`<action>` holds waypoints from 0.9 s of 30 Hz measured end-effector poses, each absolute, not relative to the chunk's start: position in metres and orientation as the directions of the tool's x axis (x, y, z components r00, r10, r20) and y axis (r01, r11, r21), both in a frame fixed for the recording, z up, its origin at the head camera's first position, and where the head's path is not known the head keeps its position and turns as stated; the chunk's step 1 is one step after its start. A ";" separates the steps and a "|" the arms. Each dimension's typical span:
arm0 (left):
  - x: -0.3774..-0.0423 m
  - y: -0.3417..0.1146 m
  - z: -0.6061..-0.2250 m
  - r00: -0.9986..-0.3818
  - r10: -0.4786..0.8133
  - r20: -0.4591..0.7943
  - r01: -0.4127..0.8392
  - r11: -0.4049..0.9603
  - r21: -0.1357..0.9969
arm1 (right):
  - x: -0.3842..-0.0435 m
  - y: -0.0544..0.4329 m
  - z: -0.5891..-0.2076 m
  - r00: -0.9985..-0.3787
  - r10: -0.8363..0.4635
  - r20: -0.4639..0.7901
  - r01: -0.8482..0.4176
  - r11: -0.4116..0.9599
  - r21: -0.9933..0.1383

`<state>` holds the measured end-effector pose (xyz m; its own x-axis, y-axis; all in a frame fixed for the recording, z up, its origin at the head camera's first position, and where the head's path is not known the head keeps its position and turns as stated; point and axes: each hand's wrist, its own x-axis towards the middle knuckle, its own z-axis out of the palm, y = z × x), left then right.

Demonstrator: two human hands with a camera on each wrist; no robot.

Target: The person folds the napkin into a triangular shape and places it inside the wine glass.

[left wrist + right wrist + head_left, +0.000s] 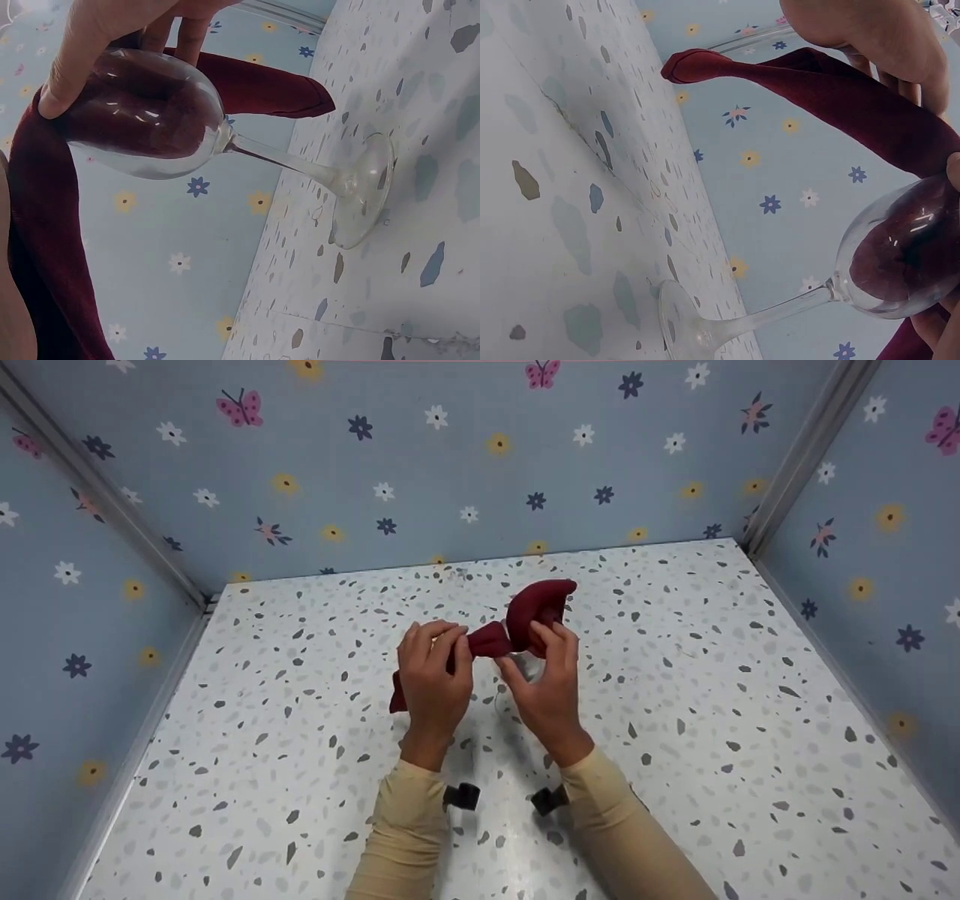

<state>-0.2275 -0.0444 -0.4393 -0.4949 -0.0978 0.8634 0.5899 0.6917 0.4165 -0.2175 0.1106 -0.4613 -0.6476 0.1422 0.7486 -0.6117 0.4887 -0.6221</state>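
A clear wine glass (pixel 281 160) stands upright on the speckled surface. A dark red cloth napkin (pixel 489 640) is stuffed into its bowl, with ends spreading out over the rim on both sides. My right hand (pixel 551 690) grips the glass at the rim, thumb on the near side and fingers on the far side, pinching cloth against it. To the left, my left hand (pixel 435 682) holds the other end of the napkin, fingers curled over it. A loose tip of that end hangs below the left hand in the right wrist view. From above, hands and cloth hide most of the glass.
The white terrazzo-patterned tabletop (pixel 712 720) lies under both hands. Pale blue panels with flowers and butterflies (pixel 465 465) rise at the back and both sides. Black camera mounts (pixel 461 796) stick out from the inner sides of the beige sleeves.
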 end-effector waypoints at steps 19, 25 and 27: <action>-0.224 -0.041 -0.437 -0.490 -0.064 0.869 0.620 0.676 0.399 | -0.216 0.110 -0.461 -0.651 0.130 0.748 -0.596 0.522 -0.610; -0.223 -0.038 -0.437 -0.503 -0.069 0.862 0.576 0.716 0.393 | -0.216 0.110 -0.461 -0.639 0.123 0.760 -0.593 0.549 -0.588; -0.222 -0.037 -0.437 -0.504 -0.070 0.861 0.566 0.726 0.390 | -0.216 0.110 -0.461 -0.632 0.124 0.765 -0.591 0.562 -0.579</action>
<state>-0.2224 -0.0373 -0.4367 -0.5035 -0.0699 0.8612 0.5663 0.7260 0.3901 -0.2159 0.1102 -0.4615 -0.6321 0.1240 0.7649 -0.5906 0.5619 -0.5792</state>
